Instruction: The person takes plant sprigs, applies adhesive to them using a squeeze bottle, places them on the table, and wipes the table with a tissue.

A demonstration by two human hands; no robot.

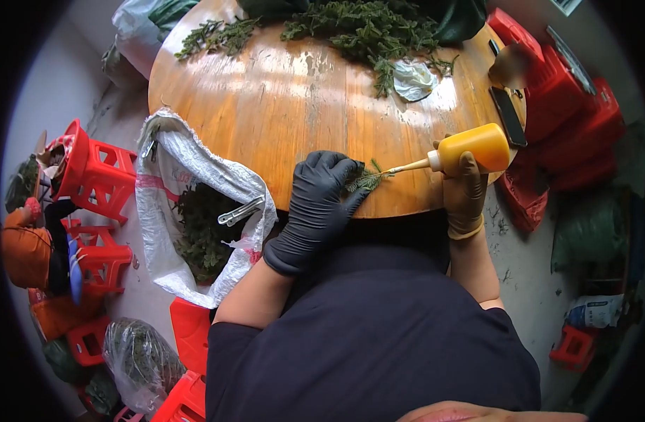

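My left hand [317,207], in a black glove, pinches a small green artificial sprig [368,181] just above the table's near edge. The fingers of my right hand [466,197], in a tan glove, are wrapped round a yellow squeeze bottle [477,148]. Tilted nearly level, the bottle points its long nozzle [410,166] left at the sprig. The nozzle's tip is at the sprig's needles; whether they touch, I cannot tell. Beside my left forearm hangs an open white woven sack [153,232] with many green sprigs [203,235] inside.
A round wooden table [266,105] bears a pile of green sprigs [364,28], crumpled white plastic [414,79] and a phone [507,116]. A metal clip [241,211] grips the sack's rim. Red stools [108,176] stand left; another person in orange [27,246] sits there.
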